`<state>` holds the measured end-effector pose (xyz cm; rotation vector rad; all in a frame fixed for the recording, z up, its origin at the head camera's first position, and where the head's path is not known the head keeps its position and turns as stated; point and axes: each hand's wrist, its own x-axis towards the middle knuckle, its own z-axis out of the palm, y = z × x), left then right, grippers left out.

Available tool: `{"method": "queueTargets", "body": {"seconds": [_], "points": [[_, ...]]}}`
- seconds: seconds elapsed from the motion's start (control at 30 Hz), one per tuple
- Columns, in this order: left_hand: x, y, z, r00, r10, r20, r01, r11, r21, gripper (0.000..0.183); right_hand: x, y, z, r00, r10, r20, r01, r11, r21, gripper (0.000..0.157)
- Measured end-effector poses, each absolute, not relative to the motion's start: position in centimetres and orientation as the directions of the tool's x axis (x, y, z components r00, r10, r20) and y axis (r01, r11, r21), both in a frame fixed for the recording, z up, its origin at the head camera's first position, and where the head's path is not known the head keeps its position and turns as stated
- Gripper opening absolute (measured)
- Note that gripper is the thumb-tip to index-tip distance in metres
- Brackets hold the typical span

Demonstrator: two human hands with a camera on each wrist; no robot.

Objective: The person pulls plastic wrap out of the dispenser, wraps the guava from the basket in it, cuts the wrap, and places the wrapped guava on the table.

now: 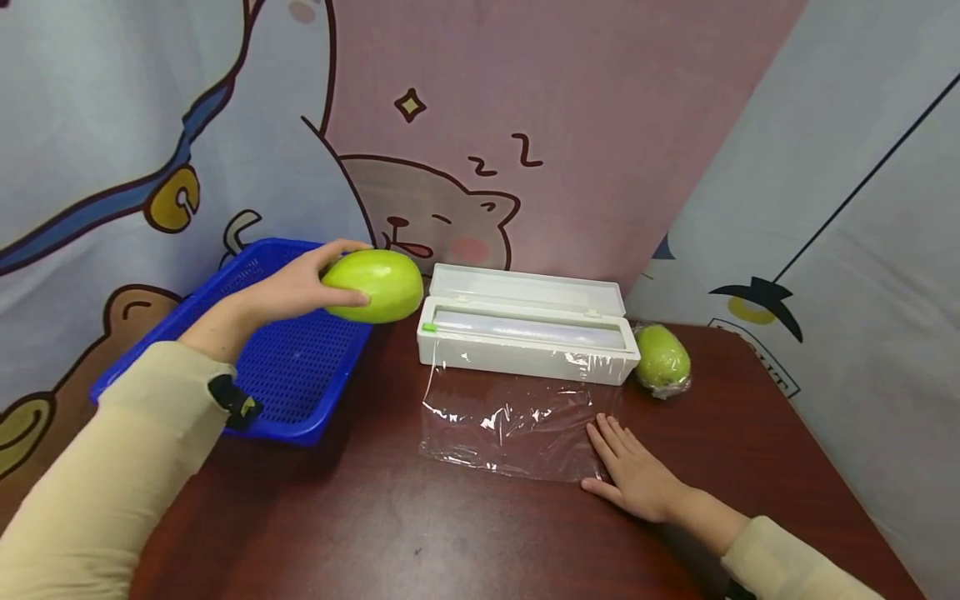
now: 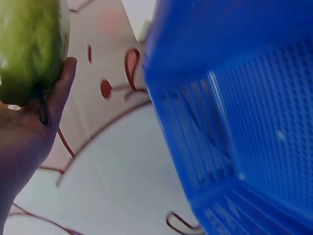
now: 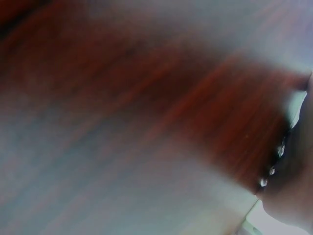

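Note:
My left hand [image 1: 296,283] grips a green pear [image 1: 384,287], thumb and fingers spread round its near end. It is held in the air beside the right rim of a blue plastic basket [image 1: 296,387]. In the left wrist view the dark stem of the pear [image 2: 34,63] points toward the palm. A sheet of cling film [image 1: 510,425] extends from a white cling film dispenser [image 1: 525,358] across the tabletop. My right hand [image 1: 637,479] lies with fingers extended at the sheet's right edge. The right wrist view is mostly blurred tabletop.
Right of the dispenser sits another green pear [image 1: 662,358], wrapped in film. The dispenser's lid [image 1: 528,289] is up, showing the roll, with a green slider at its left front. A printed cloth [image 1: 600,125] hangs behind the brown table [image 1: 420,533].

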<state>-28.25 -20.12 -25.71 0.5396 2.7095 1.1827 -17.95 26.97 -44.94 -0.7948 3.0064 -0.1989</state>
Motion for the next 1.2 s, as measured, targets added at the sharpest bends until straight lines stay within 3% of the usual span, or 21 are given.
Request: {"method": "queueTargets", "body": {"seconds": [0.23, 0.63, 1.2], "points": [[-27.6, -16.4, -25.7, -0.854, 0.512, 0.089, 0.387, 0.512, 0.767, 0.07, -17.9, 26.9, -45.0, -0.871, -0.492, 0.009, -0.489, 0.862, -0.131, 0.078], [-26.4, -10.1, -27.2, -0.78, 0.608, 0.147, 0.472, 0.416, 0.777, 0.074, -17.9, 26.8, -44.9, -0.873, -0.487, 0.013, -0.484, 0.865, -0.129, 0.078], [-25.3, -4.5, -33.1, -0.759, 0.644, 0.099, 0.426, 0.375, 0.824, 0.073, -18.0, 27.1, -45.3, -0.872, -0.489, 0.024, -0.488, 0.866, -0.105, 0.078]]}}
